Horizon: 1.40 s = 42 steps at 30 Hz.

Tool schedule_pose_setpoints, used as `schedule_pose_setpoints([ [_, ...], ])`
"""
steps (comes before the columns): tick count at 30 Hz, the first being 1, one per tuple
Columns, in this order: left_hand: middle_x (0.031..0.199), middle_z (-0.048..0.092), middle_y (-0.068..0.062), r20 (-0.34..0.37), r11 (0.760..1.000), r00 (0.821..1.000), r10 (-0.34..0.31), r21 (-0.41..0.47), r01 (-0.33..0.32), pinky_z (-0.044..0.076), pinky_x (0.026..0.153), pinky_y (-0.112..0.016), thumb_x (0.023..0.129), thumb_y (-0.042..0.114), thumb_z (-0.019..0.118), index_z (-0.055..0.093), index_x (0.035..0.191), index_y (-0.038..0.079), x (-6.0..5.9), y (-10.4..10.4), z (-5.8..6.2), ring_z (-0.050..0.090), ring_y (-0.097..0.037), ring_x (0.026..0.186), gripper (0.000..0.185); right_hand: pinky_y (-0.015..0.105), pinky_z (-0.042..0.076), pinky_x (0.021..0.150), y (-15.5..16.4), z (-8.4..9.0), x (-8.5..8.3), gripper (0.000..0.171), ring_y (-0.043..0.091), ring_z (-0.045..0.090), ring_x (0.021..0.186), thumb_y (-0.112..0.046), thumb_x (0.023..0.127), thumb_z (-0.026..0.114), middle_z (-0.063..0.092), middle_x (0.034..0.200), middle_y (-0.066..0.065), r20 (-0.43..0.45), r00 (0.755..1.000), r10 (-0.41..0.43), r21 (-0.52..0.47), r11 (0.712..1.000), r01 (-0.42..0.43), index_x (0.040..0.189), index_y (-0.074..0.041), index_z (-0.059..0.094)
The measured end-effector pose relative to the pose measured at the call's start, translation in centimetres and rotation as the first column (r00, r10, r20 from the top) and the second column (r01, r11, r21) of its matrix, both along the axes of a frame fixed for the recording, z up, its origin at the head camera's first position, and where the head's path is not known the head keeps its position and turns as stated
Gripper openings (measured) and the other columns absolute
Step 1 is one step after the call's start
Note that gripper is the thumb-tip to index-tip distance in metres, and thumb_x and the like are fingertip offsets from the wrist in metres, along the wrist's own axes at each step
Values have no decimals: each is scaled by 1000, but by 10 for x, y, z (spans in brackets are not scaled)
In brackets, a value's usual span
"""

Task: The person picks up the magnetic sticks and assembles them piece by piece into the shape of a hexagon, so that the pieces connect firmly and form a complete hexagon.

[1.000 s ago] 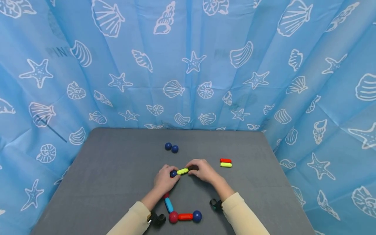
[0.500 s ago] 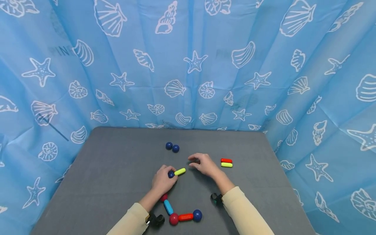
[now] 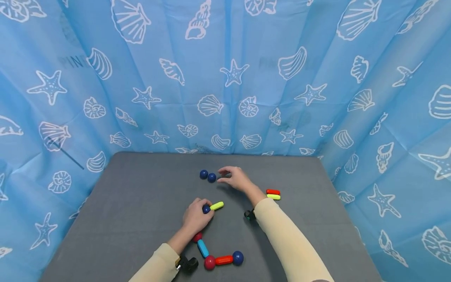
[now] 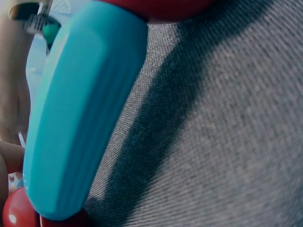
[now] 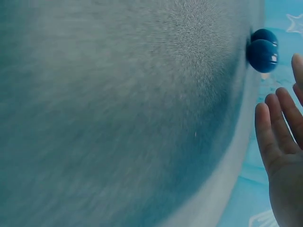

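While the right hand (image 3: 235,179) reaches far, fingers loosely spread and holding nothing, two blue balls (image 3: 207,176) lie just left of its fingertips.
Left hand (image 3: 196,216) rests mid-counter, its grip curled around a blue ball (image 3: 206,209) joined to a yellow stick (image 3: 217,205). Bare grey counter (image 3: 141,196) lies to the left.

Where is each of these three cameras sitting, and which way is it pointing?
Head: worn on the head, looking forward and down at the grey cloth-covered table; shows both cream sleeves, the left hand and the right hand.
Left wrist: low over the table, close on the turquoise plastic rod; a strip of skin at the left edge.
Right wrist: skims the cloth towards two dark blue balls; straight fingers show.
Shared: the head and right wrist views both show those two dark blue balls.
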State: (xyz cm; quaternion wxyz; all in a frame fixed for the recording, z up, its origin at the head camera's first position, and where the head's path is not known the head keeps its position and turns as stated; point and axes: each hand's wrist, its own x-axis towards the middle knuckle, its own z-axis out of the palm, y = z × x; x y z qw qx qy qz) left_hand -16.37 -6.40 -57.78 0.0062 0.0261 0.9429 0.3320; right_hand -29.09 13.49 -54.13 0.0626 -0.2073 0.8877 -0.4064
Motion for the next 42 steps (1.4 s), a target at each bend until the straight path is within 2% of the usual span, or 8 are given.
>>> schedule_pose_setpoints([
  [6,100,62,0,19,1000,1000,8,-6,-7,52,76,-42,85,34,78,72,103,24,-1,2,0,58,-18,84,21,45,48,103,-14,-3,-12,48,26,62,123,-26,92,76,67,131,8,44,999,11,64,998,-14,134,-8,63],
  [13,99,62,1,14,1000,1000,-2,-2,2,51,75,-41,85,34,78,73,103,25,-1,4,0,58,-17,84,21,43,52,97,-27,-3,-15,49,26,65,116,-25,90,78,68,127,11,52,999,-6,84,996,2,133,-6,64],
  [26,98,62,0,5,1000,1000,-12,11,12,50,74,-40,86,32,78,73,103,23,-1,2,2,58,-17,83,20,41,52,93,-31,-9,-12,35,22,65,106,-24,93,75,70,114,8,33,998,-51,144,989,46,125,-10,68],
  [31,99,62,0,26,1000,1000,-6,15,6,50,74,-39,86,33,77,73,103,23,-1,0,2,57,-17,83,20,40,53,93,-24,-7,-3,37,22,66,108,-25,94,73,70,117,7,19,999,-36,122,992,34,127,-9,68],
  [42,92,59,2,0,1000,1000,-15,23,15,45,68,-34,82,33,79,72,96,22,-1,-2,1,53,-15,77,19,40,56,90,1,4,39,35,21,68,106,-22,93,75,72,114,7,-26,999,-25,15,1000,26,124,-7,69],
])
